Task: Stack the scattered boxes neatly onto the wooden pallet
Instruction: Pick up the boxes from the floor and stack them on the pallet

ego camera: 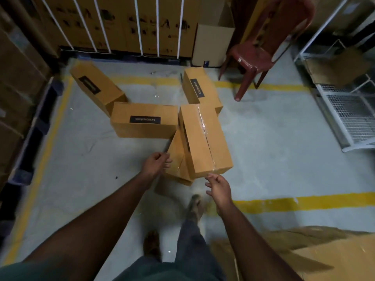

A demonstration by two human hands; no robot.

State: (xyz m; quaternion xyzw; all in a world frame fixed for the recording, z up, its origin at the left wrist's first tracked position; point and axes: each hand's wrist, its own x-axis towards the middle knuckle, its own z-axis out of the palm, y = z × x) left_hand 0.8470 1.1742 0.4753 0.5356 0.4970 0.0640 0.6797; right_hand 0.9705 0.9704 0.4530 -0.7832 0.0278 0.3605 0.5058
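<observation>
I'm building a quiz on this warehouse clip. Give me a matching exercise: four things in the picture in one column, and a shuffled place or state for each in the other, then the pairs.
Things
1. taped box
2. plastic chair
3. left hand
4. wire mesh panel

Places or states
A. lies flat on the floor at the right edge
B. rests tilted on top of another box
C. stands on the floor beyond the yellow line
D. fingers curled at the lower box's near corner

Pairs: 1-B, 2-C, 3-D, 4-A
</observation>
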